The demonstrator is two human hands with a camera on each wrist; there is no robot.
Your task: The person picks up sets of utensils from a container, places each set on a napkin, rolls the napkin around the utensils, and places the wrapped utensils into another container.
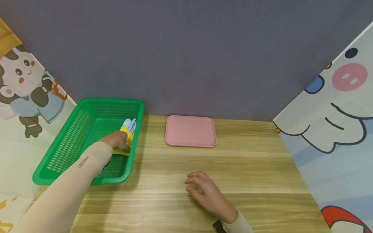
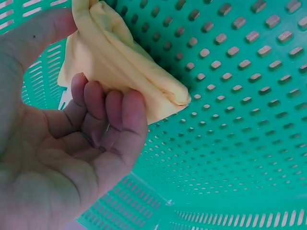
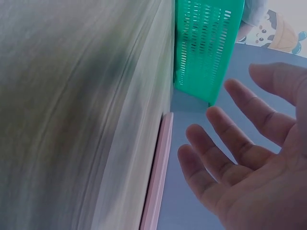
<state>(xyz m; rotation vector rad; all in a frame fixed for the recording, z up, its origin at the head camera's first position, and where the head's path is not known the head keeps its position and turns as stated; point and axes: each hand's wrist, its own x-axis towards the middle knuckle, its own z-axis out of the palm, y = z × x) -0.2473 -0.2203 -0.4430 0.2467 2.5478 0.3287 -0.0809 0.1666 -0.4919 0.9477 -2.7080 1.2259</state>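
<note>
Inside the green basket (image 1: 135, 142), my left hand (image 1: 116, 141) grips a folded yellow cloth (image 2: 124, 62). In the left wrist view its thumb lies along one edge of the cloth while the curled fingertips (image 2: 132, 103) press its near face. A light blue spoon (image 1: 127, 123) and a light blue fork (image 1: 133, 125) lie just beyond the cloth, near the basket's right wall. My right hand (image 1: 208, 195) holds nothing; its fingers are loosely bent over the wooden table. Ahead of it lies a flat pink tray (image 1: 190, 131) with a raised rim.
The wood-grain table (image 1: 247, 161) ends at a grey panel (image 1: 186, 58) along the back. Side panels with cartoon prints stand at left (image 1: 32, 87) and right (image 1: 341, 106). A small dark item (image 1: 106, 165) shows in the basket beside the left sleeve.
</note>
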